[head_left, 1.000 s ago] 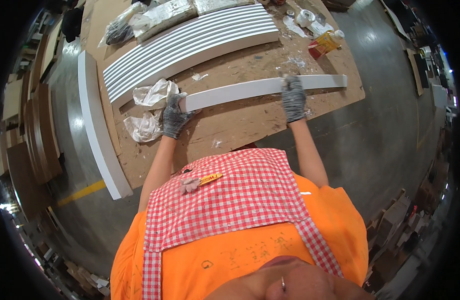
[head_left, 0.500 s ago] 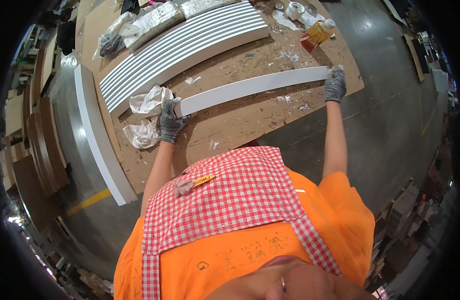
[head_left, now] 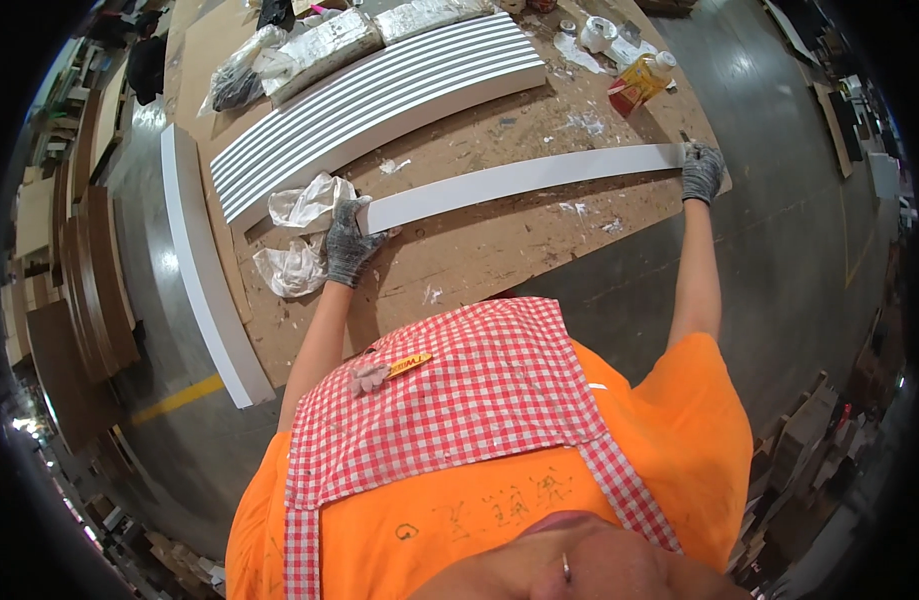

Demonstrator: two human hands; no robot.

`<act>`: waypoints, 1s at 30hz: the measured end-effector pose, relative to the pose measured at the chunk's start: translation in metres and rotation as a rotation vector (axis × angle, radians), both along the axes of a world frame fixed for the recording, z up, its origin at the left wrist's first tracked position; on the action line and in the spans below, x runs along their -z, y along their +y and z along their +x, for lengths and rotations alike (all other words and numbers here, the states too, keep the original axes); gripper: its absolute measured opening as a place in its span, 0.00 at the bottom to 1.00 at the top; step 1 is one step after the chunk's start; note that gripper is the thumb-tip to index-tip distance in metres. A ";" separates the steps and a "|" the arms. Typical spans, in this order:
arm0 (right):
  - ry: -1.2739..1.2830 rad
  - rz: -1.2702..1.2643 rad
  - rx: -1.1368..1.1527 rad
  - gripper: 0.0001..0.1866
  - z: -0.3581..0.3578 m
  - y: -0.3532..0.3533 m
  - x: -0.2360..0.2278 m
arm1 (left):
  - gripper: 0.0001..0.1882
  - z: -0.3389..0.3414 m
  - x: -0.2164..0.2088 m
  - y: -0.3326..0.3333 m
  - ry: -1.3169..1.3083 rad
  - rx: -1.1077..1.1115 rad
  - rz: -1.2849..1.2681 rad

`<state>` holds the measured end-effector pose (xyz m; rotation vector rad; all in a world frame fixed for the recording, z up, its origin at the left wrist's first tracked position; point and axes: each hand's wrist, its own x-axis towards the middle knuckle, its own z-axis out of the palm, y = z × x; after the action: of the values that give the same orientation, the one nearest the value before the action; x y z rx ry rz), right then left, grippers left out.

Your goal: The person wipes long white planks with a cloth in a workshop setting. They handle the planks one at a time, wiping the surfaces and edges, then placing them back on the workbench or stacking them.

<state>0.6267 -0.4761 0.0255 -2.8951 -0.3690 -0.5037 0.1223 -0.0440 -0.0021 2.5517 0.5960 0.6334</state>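
A long white strip of board (head_left: 529,178) lies across the brown worktable, running from lower left to upper right. My left hand (head_left: 351,245), in a grey knit glove, grips its left end, with the thumb reaching along the near edge. At the far right end my right hand (head_left: 702,172), gloved alike, has its fingers curled around the strip. Crumpled white plastic (head_left: 314,203) touches the table beside my left hand. Beyond the strip sits a row of several matching white strips (head_left: 379,115) set side by side.
Another white board (head_left: 204,270) stands along the table's left edge. Wrapped blocks (head_left: 324,55) lie behind the row. A bottle with yellow-red contents (head_left: 639,85) and a white tape roll (head_left: 598,35) stand at the back right. Scraps dot the worktable (head_left: 459,245).
My right hand has moved a little to the right, its arm stretched further out. In the picture, the table and the strips sit slightly further right. Both hands stay at the strip's ends.
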 end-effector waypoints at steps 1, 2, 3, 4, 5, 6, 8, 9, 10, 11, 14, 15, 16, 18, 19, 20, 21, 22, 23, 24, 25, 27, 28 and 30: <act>0.044 0.020 0.018 0.13 0.000 -0.002 0.002 | 0.32 0.001 0.000 0.000 0.008 0.003 -0.007; 0.088 0.041 0.036 0.14 0.001 -0.003 0.006 | 0.32 0.003 0.000 0.001 0.016 0.006 -0.013; 0.066 0.048 0.061 0.13 0.001 0.000 0.006 | 0.32 0.003 -0.003 0.000 0.017 0.000 -0.009; 0.099 0.024 0.091 0.12 0.003 -0.001 0.003 | 0.32 0.002 -0.006 -0.003 0.017 -0.005 -0.005; 0.132 0.000 0.122 0.12 0.008 -0.001 -0.005 | 0.32 0.003 -0.008 -0.004 0.017 -0.011 -0.001; 0.164 -0.024 0.148 0.12 0.008 0.004 -0.012 | 0.32 0.003 -0.008 -0.004 0.033 -0.019 -0.006; 0.021 0.002 0.038 0.11 0.010 -0.003 -0.004 | 0.33 0.003 -0.008 -0.004 0.063 -0.034 -0.017; -0.031 0.002 -0.018 0.11 0.002 0.000 -0.009 | 0.33 0.002 -0.009 -0.004 0.083 -0.030 -0.072; -0.083 0.002 -0.074 0.12 -0.003 0.003 -0.011 | 0.33 0.001 -0.006 -0.002 0.076 -0.021 -0.049; -0.041 -0.029 -0.098 0.11 -0.004 0.007 -0.005 | 0.32 0.000 -0.002 0.000 0.068 -0.011 -0.025; 0.066 -0.013 -0.062 0.12 -0.035 0.035 0.001 | 0.29 -0.002 -0.005 -0.001 0.055 0.005 -0.030; 0.058 0.031 -0.074 0.12 -0.037 0.029 0.017 | 0.30 0.003 -0.007 -0.001 0.038 0.025 -0.033; 0.027 -0.035 -0.138 0.12 -0.045 0.036 0.022 | 0.30 0.003 -0.006 0.000 0.028 0.031 -0.033; -0.032 -0.163 -0.267 0.12 -0.073 0.061 0.034 | 0.34 0.003 -0.004 0.003 0.044 0.031 -0.032; -0.012 -0.146 -0.323 0.12 -0.095 0.082 0.028 | 0.35 0.002 -0.007 0.001 0.062 0.017 -0.048; 0.009 -0.129 -0.382 0.11 -0.120 0.104 0.016 | 0.35 0.000 -0.008 -0.001 0.080 0.001 -0.064; 0.043 -0.100 -0.430 0.11 -0.143 0.123 0.003 | 0.37 -0.002 -0.005 0.001 0.079 -0.015 -0.071; 0.079 -0.070 -0.472 0.11 -0.160 0.138 -0.005 | 0.37 -0.003 -0.006 0.001 0.088 -0.010 -0.069; 0.071 -0.036 -0.463 0.12 -0.171 0.146 0.004 | 0.36 0.001 -0.011 0.000 0.094 0.002 -0.066; 0.002 0.004 -0.529 0.12 -0.183 0.156 0.009 | 0.36 0.003 -0.013 0.000 0.101 0.010 -0.062; 0.295 -0.019 -0.474 0.11 -0.206 0.177 -0.023 | 0.39 0.002 -0.013 0.002 0.124 0.013 -0.104; 0.230 0.049 -0.578 0.11 -0.229 0.199 -0.011 | 0.41 0.002 -0.015 0.000 0.100 -0.002 -0.018; 0.254 0.072 -0.627 0.10 -0.245 0.210 -0.016 | 0.42 0.002 -0.015 -0.001 0.089 -0.007 0.024; 0.316 0.142 -0.698 0.10 -0.274 0.234 -0.011 | 0.49 0.001 -0.009 0.002 0.084 -0.018 0.016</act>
<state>0.3527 -0.2424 0.0365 -2.4195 -1.1586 0.0425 0.1231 -0.0423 0.0069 2.6011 0.6447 0.5416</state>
